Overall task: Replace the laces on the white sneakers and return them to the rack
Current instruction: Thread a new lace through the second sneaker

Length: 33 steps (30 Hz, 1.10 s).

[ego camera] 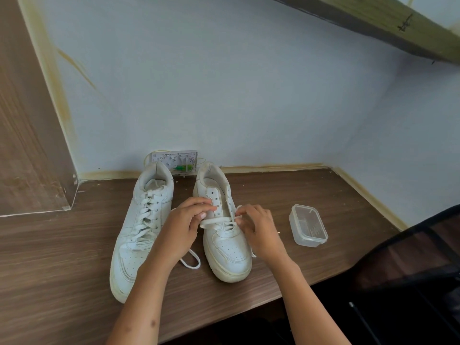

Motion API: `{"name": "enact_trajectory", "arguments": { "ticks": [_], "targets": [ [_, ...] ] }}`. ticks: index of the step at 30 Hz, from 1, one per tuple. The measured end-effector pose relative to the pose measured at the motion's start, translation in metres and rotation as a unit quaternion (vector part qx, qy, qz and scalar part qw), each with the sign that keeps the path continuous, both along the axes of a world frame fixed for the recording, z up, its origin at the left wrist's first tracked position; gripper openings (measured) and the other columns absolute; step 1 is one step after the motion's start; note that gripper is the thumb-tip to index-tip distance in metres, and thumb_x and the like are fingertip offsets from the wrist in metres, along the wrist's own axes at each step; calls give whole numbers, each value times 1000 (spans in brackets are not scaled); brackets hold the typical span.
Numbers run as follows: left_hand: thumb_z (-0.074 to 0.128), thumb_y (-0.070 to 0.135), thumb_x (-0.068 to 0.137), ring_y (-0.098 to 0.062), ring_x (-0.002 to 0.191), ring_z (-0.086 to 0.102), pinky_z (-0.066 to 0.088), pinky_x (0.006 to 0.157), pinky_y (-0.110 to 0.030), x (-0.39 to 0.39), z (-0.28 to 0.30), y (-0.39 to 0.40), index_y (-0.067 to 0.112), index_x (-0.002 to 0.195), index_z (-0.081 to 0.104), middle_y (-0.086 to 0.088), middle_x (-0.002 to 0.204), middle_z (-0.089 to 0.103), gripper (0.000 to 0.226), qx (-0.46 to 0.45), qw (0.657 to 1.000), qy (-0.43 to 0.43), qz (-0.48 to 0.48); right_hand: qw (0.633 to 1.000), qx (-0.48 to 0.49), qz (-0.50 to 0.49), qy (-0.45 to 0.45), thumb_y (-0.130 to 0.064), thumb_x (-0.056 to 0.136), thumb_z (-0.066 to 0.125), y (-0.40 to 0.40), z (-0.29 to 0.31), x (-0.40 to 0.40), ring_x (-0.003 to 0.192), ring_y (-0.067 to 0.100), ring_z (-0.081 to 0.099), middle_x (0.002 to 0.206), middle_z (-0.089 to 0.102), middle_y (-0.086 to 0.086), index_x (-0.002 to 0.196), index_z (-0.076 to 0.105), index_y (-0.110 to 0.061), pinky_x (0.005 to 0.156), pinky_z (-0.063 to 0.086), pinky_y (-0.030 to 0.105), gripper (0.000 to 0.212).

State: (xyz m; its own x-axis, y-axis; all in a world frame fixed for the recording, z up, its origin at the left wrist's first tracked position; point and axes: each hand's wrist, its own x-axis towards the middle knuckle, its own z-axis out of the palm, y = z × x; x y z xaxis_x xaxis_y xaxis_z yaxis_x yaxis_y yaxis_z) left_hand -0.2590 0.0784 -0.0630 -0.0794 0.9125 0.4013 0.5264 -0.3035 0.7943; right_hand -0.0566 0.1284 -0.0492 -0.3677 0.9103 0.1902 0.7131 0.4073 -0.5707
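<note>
Both hands are over the right sneaker (225,227) now: the left hand (185,220) has its fingers (199,204) curled in tight, pinching the white lace (216,221) at the left row of eyelets, and the right hand (256,226) has its fingers (240,215) bunched narrow, pinching the other run of that lace at the right row. The lace crosses only the lowest eyelets; the upper holes stand bare, and a loose loop of it lies on the surface (62,245) between the two toes. The left sneaker (139,230) sits just beside, fully laced, toe toward the near edge. Both heels point to the wall (224,83), with a small white wiring box (174,159) right behind them. To the right, well apart from the shoes, sits a clear plastic container (308,226) with its lid on; what is inside I cannot tell. Open wood runs left of the shoes up to a wooden panel (27,145); at the right a dark chair (410,270) crowds the near edge.
</note>
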Motion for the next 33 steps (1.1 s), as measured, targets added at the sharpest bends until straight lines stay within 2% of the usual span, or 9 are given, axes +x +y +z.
{"name": "enact_trajectory", "arguments": {
  "ticks": [5,8,10,13,16,22,26,30,33],
  "targets": [
    [52,-1,95,8,117,49,38,92,-3,0,1,0,26,114,70,21,122,57,37,-5,1000,5,-3,989,44,-137,27,-8,95,52,3,2,6,94,15,49,93,50,-11,85,53,-26,84,46,34,20],
    [52,0,95,8,116,50,38,93,-4,0,1,0,27,114,70,23,121,56,38,-3,1000,2,-6,972,39,-225,56,-5,94,53,5,-1,14,93,19,53,96,50,-5,87,53,-21,84,49,40,18],
    [52,1,95,8,116,50,38,92,-3,0,2,-1,27,114,70,24,121,56,36,-8,1000,-4,-6,979,40,-196,42,-12,96,55,6,-2,18,100,17,50,107,47,-7,99,58,-20,89,47,35,9],
    [58,6,94,6,113,52,39,90,-5,-1,3,-1,26,111,72,22,117,58,30,-11,1000,-13,-6,998,27,-62,6,-23,96,60,4,3,12,110,7,37,118,39,-16,124,57,-26,93,32,22,28],
    [72,19,85,4,106,55,42,83,-7,-1,5,-2,25,103,74,19,108,60,20,-28,999,-18,-13,1000,6,17,16,-23,96,60,0,3,1,100,5,47,104,53,-18,107,63,-27,84,36,20,12],
    [75,22,82,-1,88,56,43,79,-13,5,2,-2,23,83,69,18,94,54,6,-48,998,43,12,998,-5,-25,51,-12,97,54,-3,4,-3,79,6,55,82,58,-9,81,53,-25,66,44,17,20],
    [63,19,92,0,77,56,43,71,-15,7,-1,-2,23,86,61,18,86,52,7,-34,995,90,30,985,-8,-150,84,-4,98,46,0,3,8,71,16,59,74,61,-4,80,49,-21,62,50,34,25],
    [57,17,95,-4,71,59,51,68,-29,9,3,-3,23,86,57,11,71,59,10,-63,994,86,29,985,-16,-167,45,-4,97,45,1,2,6,71,16,60,76,63,-5,82,50,-20,63,52,37,22],
    [58,23,95,-8,70,59,50,68,-29,7,12,-9,23,90,60,8,69,59,5,-119,991,52,25,985,-16,-169,37,-10,99,50,1,3,6,69,10,58,76,62,-7,84,53,-21,61,49,33,18]
  ]
}}
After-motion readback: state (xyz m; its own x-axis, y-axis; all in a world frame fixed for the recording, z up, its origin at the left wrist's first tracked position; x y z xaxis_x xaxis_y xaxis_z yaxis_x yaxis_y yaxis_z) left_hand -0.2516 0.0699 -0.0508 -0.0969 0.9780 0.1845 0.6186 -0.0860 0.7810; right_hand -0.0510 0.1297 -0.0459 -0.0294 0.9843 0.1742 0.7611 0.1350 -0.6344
